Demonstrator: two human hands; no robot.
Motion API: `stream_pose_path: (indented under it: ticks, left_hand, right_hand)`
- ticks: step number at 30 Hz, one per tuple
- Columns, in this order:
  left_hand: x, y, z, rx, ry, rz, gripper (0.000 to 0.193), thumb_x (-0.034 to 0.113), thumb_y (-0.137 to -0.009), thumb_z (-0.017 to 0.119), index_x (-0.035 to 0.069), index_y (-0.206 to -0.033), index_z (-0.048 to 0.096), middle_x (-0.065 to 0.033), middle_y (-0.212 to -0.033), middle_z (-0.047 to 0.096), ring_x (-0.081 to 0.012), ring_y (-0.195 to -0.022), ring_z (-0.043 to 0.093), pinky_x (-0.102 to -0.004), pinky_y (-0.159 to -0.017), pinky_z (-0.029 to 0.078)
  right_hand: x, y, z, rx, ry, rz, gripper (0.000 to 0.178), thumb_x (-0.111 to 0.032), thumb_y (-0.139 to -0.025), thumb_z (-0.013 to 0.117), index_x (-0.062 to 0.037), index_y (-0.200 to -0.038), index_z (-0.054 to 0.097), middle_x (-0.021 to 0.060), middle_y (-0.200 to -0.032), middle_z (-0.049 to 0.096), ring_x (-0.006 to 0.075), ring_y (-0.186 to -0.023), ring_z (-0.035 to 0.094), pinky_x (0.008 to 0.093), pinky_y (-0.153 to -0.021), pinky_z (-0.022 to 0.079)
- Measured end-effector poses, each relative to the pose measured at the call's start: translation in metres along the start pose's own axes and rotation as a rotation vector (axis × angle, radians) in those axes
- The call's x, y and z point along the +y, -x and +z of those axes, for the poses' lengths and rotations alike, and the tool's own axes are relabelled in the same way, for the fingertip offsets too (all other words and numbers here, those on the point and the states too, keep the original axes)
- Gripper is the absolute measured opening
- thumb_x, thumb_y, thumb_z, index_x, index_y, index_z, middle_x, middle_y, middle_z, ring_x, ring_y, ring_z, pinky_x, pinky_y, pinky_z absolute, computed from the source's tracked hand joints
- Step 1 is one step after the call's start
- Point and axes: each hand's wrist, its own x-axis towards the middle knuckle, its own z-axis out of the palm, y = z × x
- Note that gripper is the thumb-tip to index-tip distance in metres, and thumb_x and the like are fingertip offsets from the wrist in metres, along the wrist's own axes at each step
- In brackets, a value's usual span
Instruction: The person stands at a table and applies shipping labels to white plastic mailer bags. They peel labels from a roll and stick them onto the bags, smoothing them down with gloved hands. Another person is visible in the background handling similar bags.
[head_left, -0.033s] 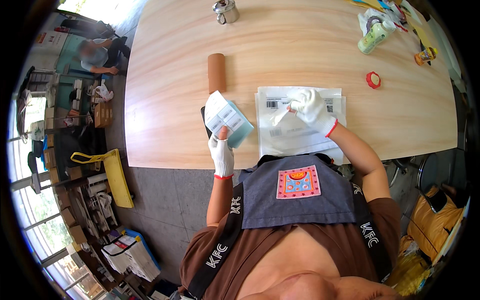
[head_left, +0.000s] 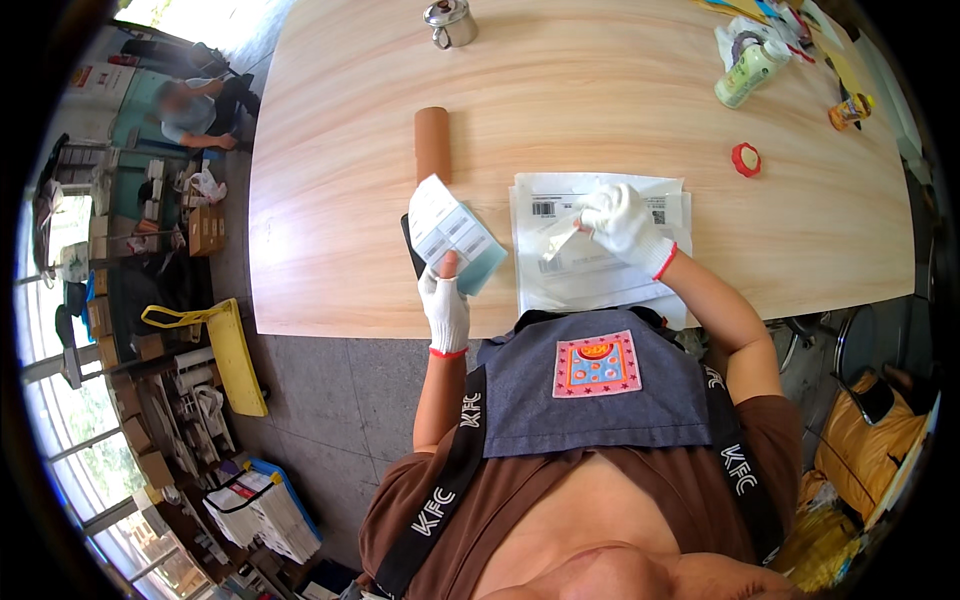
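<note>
My left hand (head_left: pixel 445 312), in a white knit glove with a red cuff, grips a sheet of stickers (head_left: pixel 455 232) with printed labels and a pale blue backing. The thumb lies bare on top of the sheet. A dark flat object (head_left: pixel 411 246) shows partly beneath it on the table. My right hand (head_left: pixel 622 222), gloved the same way, is pinched on a small whitish sticker (head_left: pixel 561 238), whose print I cannot make out. It is held over a stack of white plastic mailing bags (head_left: pixel 600 285) with printed labels, lying at the table's near edge.
Beyond the sheet a brown cylinder (head_left: pixel 433 145) lies on the wooden table (head_left: pixel 330 200). Farther off are a metal cup (head_left: pixel 450 24), a green bottle (head_left: pixel 752 75), a small orange bottle (head_left: pixel 850 112) and a red scalloped object (head_left: pixel 746 159). Another person (head_left: pixel 200 112) sits at the far left.
The sheet in my left hand has tilted slightly and its top edge has shifted. My right hand has moved very little, and the sticker in it has turned a bit.
</note>
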Motion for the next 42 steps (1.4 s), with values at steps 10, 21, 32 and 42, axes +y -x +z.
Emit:
stream_pose_path:
  ticks: [10, 21, 32, 42]
  left_hand:
    - [-0.080, -0.013, 0.017, -0.212, 0.194, -0.419, 0.031, 0.013, -0.092, 0.057, -0.005, -0.117, 0.055, -0.0146, -0.108, 0.064, -0.0244, -0.095, 0.065, -0.0361, -0.082, 0.056]
    - [-0.079, -0.014, 0.013, -0.288, 0.297, -0.521, 0.043, 0.015, -0.090, 0.057, -0.005, -0.126, 0.048, -0.0156, -0.115, 0.061, -0.0259, -0.098, 0.064, -0.0366, -0.082, 0.056]
    - [-0.074, -0.013, 0.021, -0.099, -0.057, -0.551, 0.031, 0.027, -0.089, 0.056, 0.002, -0.109, 0.055, -0.0067, -0.079, 0.061, -0.0164, -0.053, 0.059, -0.0298, -0.035, 0.044]
    - [-0.084, -0.019, 0.010, -0.109, 0.004, -0.569, 0.034, 0.016, -0.090, 0.059, -0.002, -0.118, 0.052, -0.0106, -0.100, 0.062, -0.0190, -0.079, 0.063, -0.0312, -0.062, 0.055]
  right_hand:
    - [-0.037, 0.024, -0.004, -0.705, -0.407, -0.021, 0.012, -0.023, -0.078, 0.061, -0.0111, -0.077, 0.066, 0.0073, -0.083, 0.064, 0.0268, -0.080, 0.064, 0.0387, -0.068, 0.051]
    - [-0.044, -0.001, 0.055, -0.240, -0.386, 0.194, 0.013, -0.024, -0.076, 0.068, -0.0142, -0.084, 0.066, 0.0031, -0.079, 0.064, 0.0212, -0.079, 0.063, 0.0367, -0.070, 0.049]
    - [-0.036, -0.011, 0.048, -0.141, -0.655, 0.246, 0.009, -0.009, -0.070, 0.066, -0.0094, -0.078, 0.062, 0.0051, -0.082, 0.063, 0.0266, -0.079, 0.061, 0.0357, -0.073, 0.049]
    - [0.010, -0.037, 0.056, -0.389, -0.425, 0.744, 0.015, -0.026, -0.076, 0.065, -0.0118, -0.077, 0.070, 0.0116, -0.097, 0.063, 0.0308, -0.087, 0.061, 0.0402, -0.079, 0.048]
